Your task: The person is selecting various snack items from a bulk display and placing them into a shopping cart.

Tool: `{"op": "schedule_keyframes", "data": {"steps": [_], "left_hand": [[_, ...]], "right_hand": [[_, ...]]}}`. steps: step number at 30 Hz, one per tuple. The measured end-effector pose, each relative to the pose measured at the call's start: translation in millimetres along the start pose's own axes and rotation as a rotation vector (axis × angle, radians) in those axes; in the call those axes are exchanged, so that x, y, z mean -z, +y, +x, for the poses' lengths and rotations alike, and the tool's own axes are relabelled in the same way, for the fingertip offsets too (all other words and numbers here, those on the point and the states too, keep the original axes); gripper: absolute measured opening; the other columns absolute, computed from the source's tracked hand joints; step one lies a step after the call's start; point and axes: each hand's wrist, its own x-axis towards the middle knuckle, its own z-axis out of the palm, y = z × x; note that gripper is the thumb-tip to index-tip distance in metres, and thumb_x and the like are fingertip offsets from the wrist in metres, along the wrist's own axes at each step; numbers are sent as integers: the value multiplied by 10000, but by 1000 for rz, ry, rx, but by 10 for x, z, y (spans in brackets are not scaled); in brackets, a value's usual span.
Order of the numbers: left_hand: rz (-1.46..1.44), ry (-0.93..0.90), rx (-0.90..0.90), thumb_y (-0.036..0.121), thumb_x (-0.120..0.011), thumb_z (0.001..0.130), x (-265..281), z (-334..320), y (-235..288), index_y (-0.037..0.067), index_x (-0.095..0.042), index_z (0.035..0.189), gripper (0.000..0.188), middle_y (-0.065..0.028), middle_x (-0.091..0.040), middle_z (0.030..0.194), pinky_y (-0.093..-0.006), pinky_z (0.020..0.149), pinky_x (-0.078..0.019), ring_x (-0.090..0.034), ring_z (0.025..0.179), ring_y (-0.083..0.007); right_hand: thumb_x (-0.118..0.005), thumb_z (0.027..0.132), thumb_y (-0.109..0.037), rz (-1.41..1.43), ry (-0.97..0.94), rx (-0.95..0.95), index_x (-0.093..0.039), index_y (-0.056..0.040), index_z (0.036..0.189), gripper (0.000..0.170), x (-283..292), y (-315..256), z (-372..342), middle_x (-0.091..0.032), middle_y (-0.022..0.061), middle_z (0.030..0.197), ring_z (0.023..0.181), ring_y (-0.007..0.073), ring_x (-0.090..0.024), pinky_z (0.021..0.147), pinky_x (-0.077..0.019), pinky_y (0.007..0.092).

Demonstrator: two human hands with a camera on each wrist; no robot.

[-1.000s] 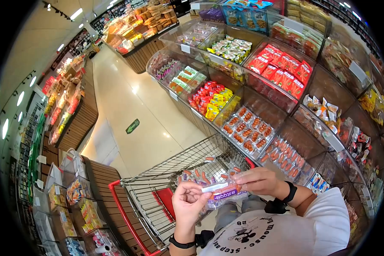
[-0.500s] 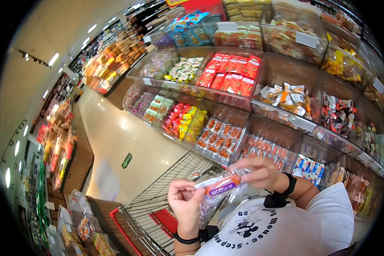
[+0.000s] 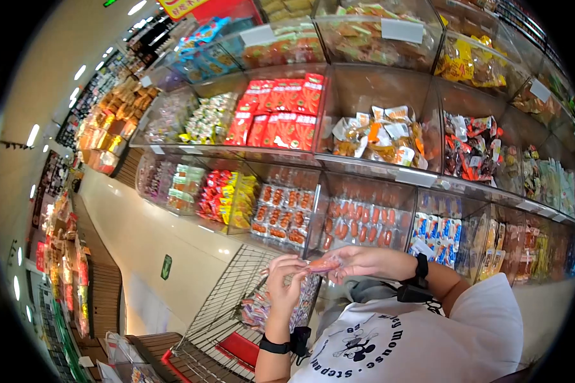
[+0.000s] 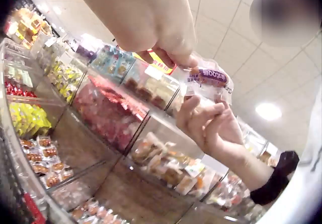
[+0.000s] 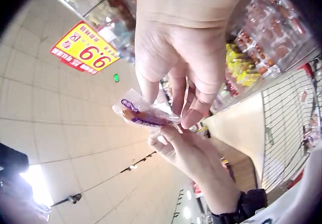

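Note:
Both hands hold one small clear packet with a purple label and a reddish sausage inside, raised in front of the shirt. The left hand pinches one end between thumb and fingers. At the other end, the right hand grips the wrapper. In the left wrist view the purple lettering on the packet shows between the two hands. From the right wrist, the packet lies under the right hand's thumb and fingers, and the left hand reaches it from below.
Below the hands stands a wire shopping cart with a red flap and a clear bag of purple-labelled packets. Tiered clear bins hold red packets, sausages and blue-white packets. An aisle floor runs left.
The head view has swung right, so the bins have shifted left. Both hands are still on the packet, which has tilted so its label no longer faces the head camera.

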Motion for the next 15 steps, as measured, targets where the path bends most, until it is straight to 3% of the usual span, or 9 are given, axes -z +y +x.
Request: {"op": "schedule_keyframes", "data": {"steps": [1,4,8,9,12,15], "left_hand": [[52,-58,5,24,-603,606,-43,-56,-136,52,-490,659,128,-58,-560,740,-328,722,-370,-501,790,-236],[115,-186,89,50,-616,601,-243,-282,-425,46,-486,648,139,-66,-558,749,-331,710,-374,-499,785,-240],[192,-352,12,72,-617,591,-431,-400,-681,62,-515,694,145,-50,-533,806,-330,705,-368,-491,797,-233],[256,-417,-36,61,-583,606,-460,-386,-702,71,-521,723,133,-39,-515,838,-328,702,-364,-484,824,-222],[284,-579,-94,52,-549,606,-563,-303,-768,71,-512,738,139,-40,-507,843,-327,705,-358,-478,849,-216],[355,-597,-124,56,-507,610,-648,-262,-833,66,-500,748,139,-45,-503,853,-326,720,-348,-470,871,-214]], "right_hand": [[-398,841,-191,31,49,-46,-327,-9,1158,373,32,32,-41,-502,95,931,740,131,-497,627,-424,238],[-377,841,-282,140,34,-195,-320,-20,1175,428,465,301,-140,-510,89,921,702,108,-476,596,-393,211],[-355,835,-373,99,112,-363,-369,-33,1158,469,809,407,-250,-525,79,898,670,79,-442,565,-352,184],[-399,820,-380,23,196,-313,-481,-40,1023,404,829,410,-292,-516,47,815,652,72,-420,541,-343,183],[-462,791,-383,-374,114,-464,-516,-41,874,356,1050,441,-213,-484,11,724,614,72,-406,510,-341,188],[-539,746,-346,-417,184,-459,-512,-34,805,318,952,437,-83,-438,-24,633,562,66,-400,478,-330,191]]}}
